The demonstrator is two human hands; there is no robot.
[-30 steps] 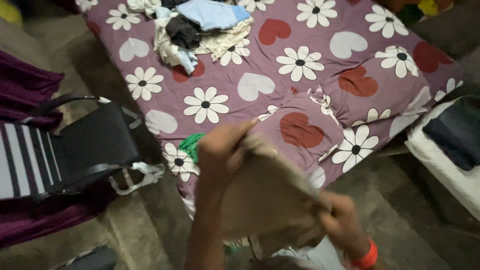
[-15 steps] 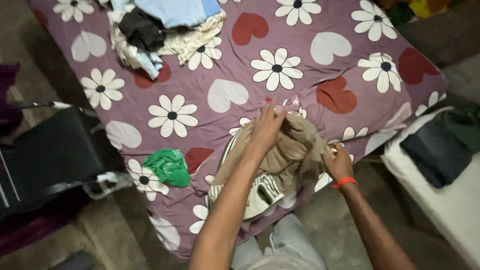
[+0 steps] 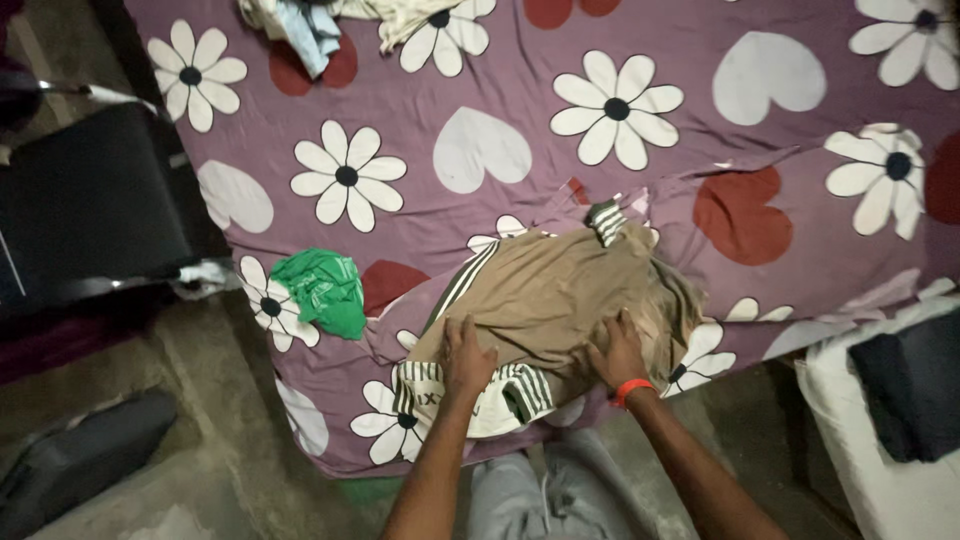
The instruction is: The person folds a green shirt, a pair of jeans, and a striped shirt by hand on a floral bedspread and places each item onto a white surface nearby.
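On the near edge of the bed, which is covered by a purple sheet printed with white daisies and red and white hearts, a tan garment with striped trim lies spread out and partly bunched. Both hands rest on its near side, palms down. The left hand is pressed flat, fingers spread, on the tan cloth just above a striped cuff or hem of white and dark bands; it grips nothing. The right hand lies flat too, fingers loosely open on the rumpled right part of the garment, with an orange-red band at the wrist. Neither hand closes around the cloth. Another striped bit of trim sticks up at the far end of the garment. Left of the garment, well apart from it, a crumpled green cloth sits on the sheet near the bed's edge. A heap of pale and light-blue clothes lies at the far side of the bed. Beside the bed on the left stands a black chair, and a dark folded cloth rests on a white surface at the right. Grey trousers show at the bottom, between the forearms.
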